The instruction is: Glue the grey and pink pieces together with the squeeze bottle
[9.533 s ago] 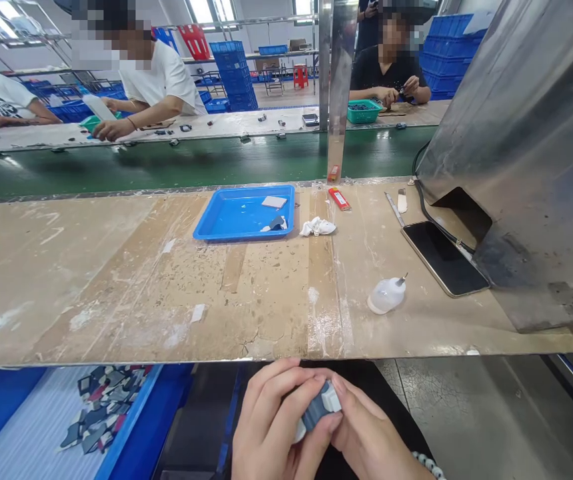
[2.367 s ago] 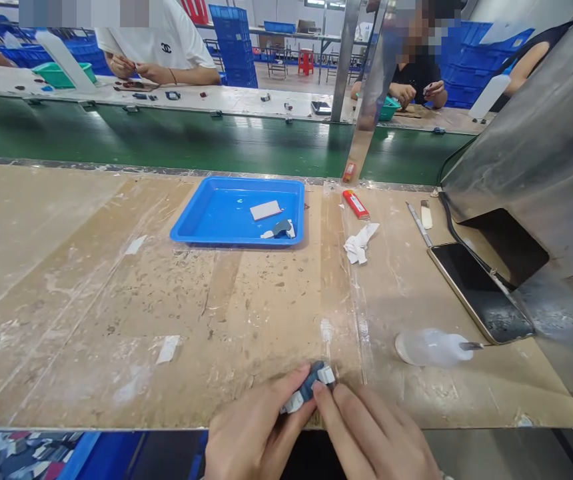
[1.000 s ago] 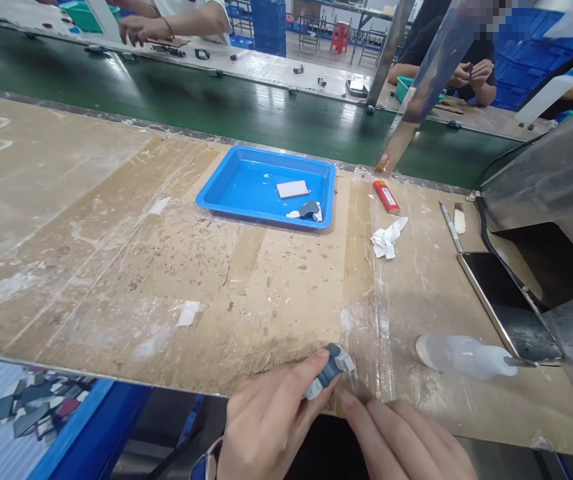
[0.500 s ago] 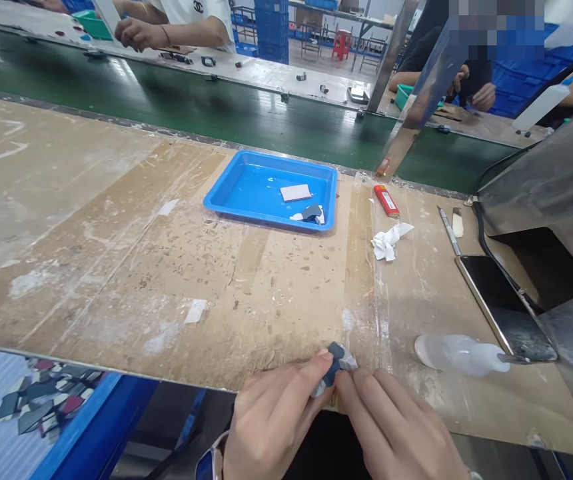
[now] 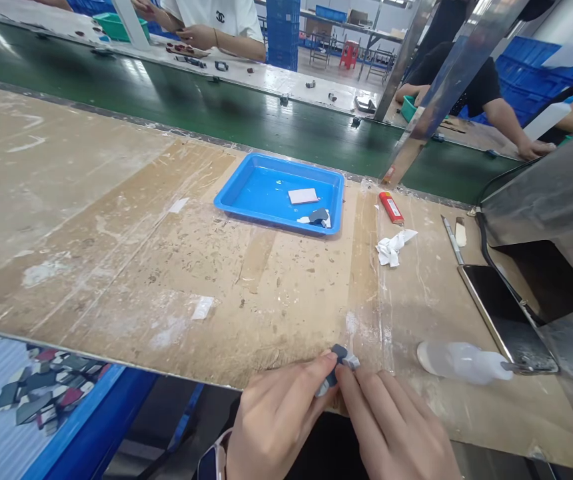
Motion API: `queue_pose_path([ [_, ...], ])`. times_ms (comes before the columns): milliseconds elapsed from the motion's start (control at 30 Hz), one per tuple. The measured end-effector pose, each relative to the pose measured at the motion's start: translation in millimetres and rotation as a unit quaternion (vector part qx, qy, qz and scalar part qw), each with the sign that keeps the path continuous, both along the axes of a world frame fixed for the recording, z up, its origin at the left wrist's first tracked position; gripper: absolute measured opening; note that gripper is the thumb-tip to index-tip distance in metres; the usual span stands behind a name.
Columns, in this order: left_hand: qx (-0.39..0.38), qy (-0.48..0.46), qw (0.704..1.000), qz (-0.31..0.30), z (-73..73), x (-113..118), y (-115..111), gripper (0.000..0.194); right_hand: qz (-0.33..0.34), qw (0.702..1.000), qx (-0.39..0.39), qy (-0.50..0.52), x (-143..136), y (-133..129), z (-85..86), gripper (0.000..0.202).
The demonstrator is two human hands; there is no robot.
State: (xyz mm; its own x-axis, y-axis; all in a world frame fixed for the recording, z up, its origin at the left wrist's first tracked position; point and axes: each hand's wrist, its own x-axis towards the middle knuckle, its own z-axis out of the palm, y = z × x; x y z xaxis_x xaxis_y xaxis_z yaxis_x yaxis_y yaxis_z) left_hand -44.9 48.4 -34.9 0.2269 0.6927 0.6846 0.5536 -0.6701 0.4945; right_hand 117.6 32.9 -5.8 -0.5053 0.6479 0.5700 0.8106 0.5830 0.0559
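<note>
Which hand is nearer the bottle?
Right. In view, the right hand is below and left of the bottle, not touching it; the left hand is farther left, beyond the right one.

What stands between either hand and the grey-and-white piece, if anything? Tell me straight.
Nothing visible does. The left hand grips the grey-and-white piece, and the fingers of the right hand appear to touch it. The translucent bottle lies off to the right, apart from both.
</note>
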Motion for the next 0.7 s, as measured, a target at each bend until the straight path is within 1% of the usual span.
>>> queue_pose_path([
  [67, -0.007, 0.000, 1.000, -0.003, 0.2, 0.2, -0.4, 0.015, 0.022, 0.999, -0.014, -0.040, 4.4, 0.8, 6.1, 0.028],
  [167, -0.006, -0.002, 1.000, 0.001, -0.2, 1.5, -0.7, 0.016, 0.041, 0.998, -0.024, -0.028, 12.0, -0.8, 8.8, 0.028],
  [267, 0.004, 0.000, 1.000, 0.017, -2.8, 2.9, -0.3, 0.013, 0.022, 1.000, -0.005, 0.018, 15.4, -5.4, 2.5, 0.021],
  [333, 0.006, 0.002, 1.000, 0.022, -4.9, 3.2, 0.1, 0.013, 0.005, 0.999, 0.015, 0.051, 13.8, -7.5, -4.4, 0.020],
  [467, 0.006, -0.005, 1.000, 0.008, -6.1, 2.0, 0.4, 0.015, 0.017, 0.993, 0.061, 0.100, 4.7, -4.8, -13.4, 0.024],
  [533, 0.004, -0.009, 1.000, 0.002, -5.5, 1.2, 0.3, 0.015, 0.013, 0.995, 0.059, 0.083, 1.1, -2.0, -11.8, 0.026],
  [600, 0.001, -0.013, 1.000, -0.001, -5.0, 0.5, 0.2, 0.015, 0.007, 0.999, 0.029, 0.036, 0.4, 0.0, -6.5, 0.029],
  [700, -0.002, -0.019, 1.000, -0.003, -5.6, 0.3, -0.2, 0.016, 0.026, 0.999, 0.005, -0.025, 4.5, 1.1, 1.8, 0.026],
])
